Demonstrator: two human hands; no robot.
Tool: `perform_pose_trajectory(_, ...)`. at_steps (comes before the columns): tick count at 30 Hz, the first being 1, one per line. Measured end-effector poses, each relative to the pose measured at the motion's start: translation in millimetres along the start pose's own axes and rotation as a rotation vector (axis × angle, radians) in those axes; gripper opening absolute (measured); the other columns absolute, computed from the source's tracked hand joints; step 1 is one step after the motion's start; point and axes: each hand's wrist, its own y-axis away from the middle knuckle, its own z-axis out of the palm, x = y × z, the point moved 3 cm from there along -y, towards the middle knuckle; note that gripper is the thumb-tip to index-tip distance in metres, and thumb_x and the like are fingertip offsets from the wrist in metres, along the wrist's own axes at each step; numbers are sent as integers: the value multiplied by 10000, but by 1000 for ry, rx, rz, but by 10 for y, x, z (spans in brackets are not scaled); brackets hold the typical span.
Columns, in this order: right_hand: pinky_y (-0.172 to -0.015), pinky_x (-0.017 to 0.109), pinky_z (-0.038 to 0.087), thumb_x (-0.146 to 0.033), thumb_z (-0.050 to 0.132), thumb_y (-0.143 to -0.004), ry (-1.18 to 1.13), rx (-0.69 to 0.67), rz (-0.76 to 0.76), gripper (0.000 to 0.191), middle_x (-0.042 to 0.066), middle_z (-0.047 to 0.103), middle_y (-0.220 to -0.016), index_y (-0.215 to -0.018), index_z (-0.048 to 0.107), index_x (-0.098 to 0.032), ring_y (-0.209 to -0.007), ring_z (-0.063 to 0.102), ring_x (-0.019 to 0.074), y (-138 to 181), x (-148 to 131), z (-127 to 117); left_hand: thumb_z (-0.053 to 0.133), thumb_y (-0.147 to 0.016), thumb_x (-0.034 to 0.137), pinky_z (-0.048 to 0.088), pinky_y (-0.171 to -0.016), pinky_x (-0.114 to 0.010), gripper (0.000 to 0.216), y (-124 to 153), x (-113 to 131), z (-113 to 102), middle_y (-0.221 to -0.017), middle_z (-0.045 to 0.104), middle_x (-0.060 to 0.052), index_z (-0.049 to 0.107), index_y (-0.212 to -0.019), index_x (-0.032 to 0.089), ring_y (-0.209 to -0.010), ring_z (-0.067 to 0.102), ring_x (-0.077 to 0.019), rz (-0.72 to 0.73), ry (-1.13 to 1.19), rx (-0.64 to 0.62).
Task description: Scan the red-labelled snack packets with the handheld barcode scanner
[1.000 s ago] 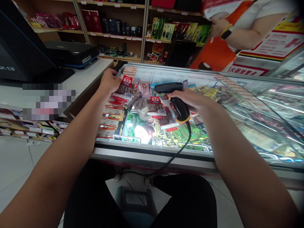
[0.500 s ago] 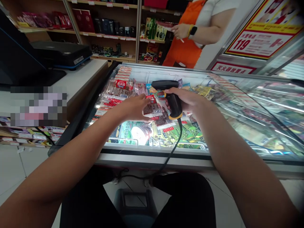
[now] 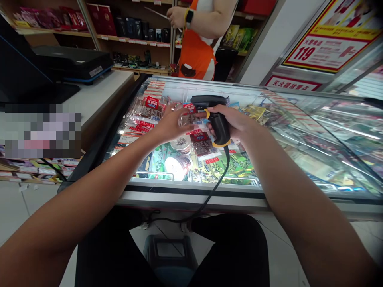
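Above the packages in the freezer (image 3: 167, 199), the left hand (image 3: 175, 123) and the right hand (image 3: 233, 119) are seen bare, with slim fingers (image 3: 202, 114) and uncovered wrists. Toward the near side of the freezer, the left forearm (image 3: 113, 171) and the right forearm (image 3: 287, 175) are likewise uncovered, each smoothly tapered and broadened toward the elbow. Below the freezer's near rim, both legs are clothed in black trousers (image 3: 239, 255); the cloth is shown in one plain, dark tone, by which seams and folds are largely hidden. At the freezer's foot, pale patches of the left shoe (image 3: 144, 226) and the right shoe (image 3: 184, 228) can be glimpsed, too dim for their make to be told.
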Motion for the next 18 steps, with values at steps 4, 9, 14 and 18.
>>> perform_pose_trajectory(4, -616, 331, 527, -460, 631, -867, -83, -69, -108, 375, 35, 556, -733, -1140, 665, -206, -621, 547, 175, 114, -107, 33, 715, -895, 364, 501, -1085, -568, 568, -128, -108, -53, -1464, 581, -117, 539, -1432, 309, -1352, 575, -331, -47, 445, 192)
perform_pose_trajectory(9, -599, 333, 533, -419, 707, -821, -133, -94, -169, 340, 50, 601, -763, -1084, 672, -206, -637, 565, 183, 174, -156, 83, 611, -864, 65, 591, -959, -477, 289, -288, -257, -157, -1046, 738, -60, 676, -1111, 198, -1040, 723, -232, 51, 676, 339)
perform_pose_trajectory(14, -498, 307, 487, -367, 707, -791, -151, -90, -94, 224, 50, 616, -767, -925, 610, -216, -578, 554, 169, 138, -102, 101, 599, -812, 45, 586, -893, -336, 201, -295, -358, -359, -1067, 752, -52, 681, -928, 188, -1067, 704, -205, 42, 542, 605)
perform_pose_trajectory(18, -416, 265, 386, -335, 690, -784, -163, -169, -19, 208, 6, 505, -657, -803, 519, -219, -490, 424, 117, 165, -98, 164, 620, -772, 53, 549, -846, -291, 208, -303, -424, -373, -1028, 763, -48, 707, -897, 196, -982, 698, -177, 16, 462, 640)
